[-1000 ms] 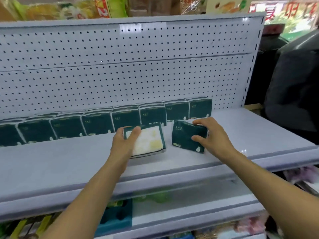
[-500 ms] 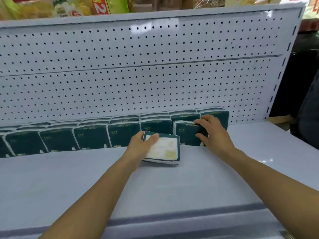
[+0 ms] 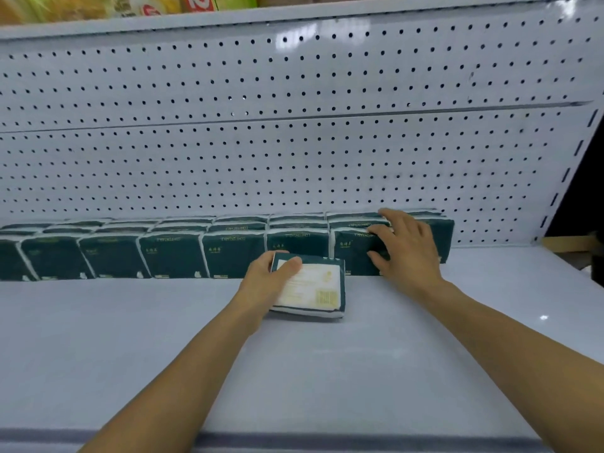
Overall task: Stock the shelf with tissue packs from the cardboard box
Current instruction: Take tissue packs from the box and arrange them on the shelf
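Dark green tissue packs (image 3: 170, 256) stand in rows along the back of the grey shelf board (image 3: 327, 371), against the pegboard. My left hand (image 3: 264, 282) grips one pack (image 3: 313, 289) that lies flat on the shelf, white label up, just in front of the row; my thumb is on top of it. My right hand (image 3: 405, 250) holds an upright pack (image 3: 353, 253) at the right end of the front row, fingers over its top and thumb on its front face. The hand hides that pack's right part.
The white pegboard back wall (image 3: 294, 142) rises behind the rows. Colourful packaged goods (image 3: 196, 1) sit on the shelf above. A tan cardboard edge (image 3: 572, 243) shows past the shelf's right end. Bare shelf board stretches in front of the rows.
My right hand carried its pack back and set it upright at the right end of the front row. My left hand slid its flat pack toward the row. The camera moved closer.
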The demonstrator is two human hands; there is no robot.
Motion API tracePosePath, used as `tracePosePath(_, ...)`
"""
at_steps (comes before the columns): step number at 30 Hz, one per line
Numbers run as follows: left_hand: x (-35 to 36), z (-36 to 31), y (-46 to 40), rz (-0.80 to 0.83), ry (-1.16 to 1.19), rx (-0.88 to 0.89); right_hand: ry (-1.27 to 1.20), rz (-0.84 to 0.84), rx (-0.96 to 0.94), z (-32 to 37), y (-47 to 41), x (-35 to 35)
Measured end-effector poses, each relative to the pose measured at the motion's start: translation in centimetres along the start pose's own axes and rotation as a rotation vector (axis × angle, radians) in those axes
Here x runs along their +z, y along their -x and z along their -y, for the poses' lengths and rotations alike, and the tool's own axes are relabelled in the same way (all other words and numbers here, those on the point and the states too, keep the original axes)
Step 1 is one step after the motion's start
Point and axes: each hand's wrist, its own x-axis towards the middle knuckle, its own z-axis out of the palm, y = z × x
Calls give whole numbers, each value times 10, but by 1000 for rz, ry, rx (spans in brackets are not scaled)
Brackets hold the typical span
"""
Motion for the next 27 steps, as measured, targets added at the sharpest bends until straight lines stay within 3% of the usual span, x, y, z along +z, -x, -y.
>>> tracePosePath(3, -1, -3, 2, 14, 94, -29, -50, -35, -76, 4, 2, -5)
tracePosePath(8, 5, -17, 9, 19, 186, 15, -248, 10, -535, 26, 8, -26)
tracePosePath(10, 6, -22, 13, 34, 243, 17, -445, 8, -455, 33, 12, -31)
tracePosePath(13, -4, -24, 18, 173, 417, -41, -814, 175, -44, 41, 18, -45)
tracePosePath(15, -11, -19, 18, 256, 394, -44, -1148, 308, 177, 45, 17, -57)
tracePosePath(17, -12, -16, 21, 282, 315, -7, -1333, 330, 315, 45, 15, -64)
tracePosePath(21, -4, -15, 28, 253, 186, 107, -1357, 330, 400, 41, 18, -68)
tracePosePath(27, 16, -20, 31, 162, 97, 139, -1282, 342, 411, 32, 25, -75)
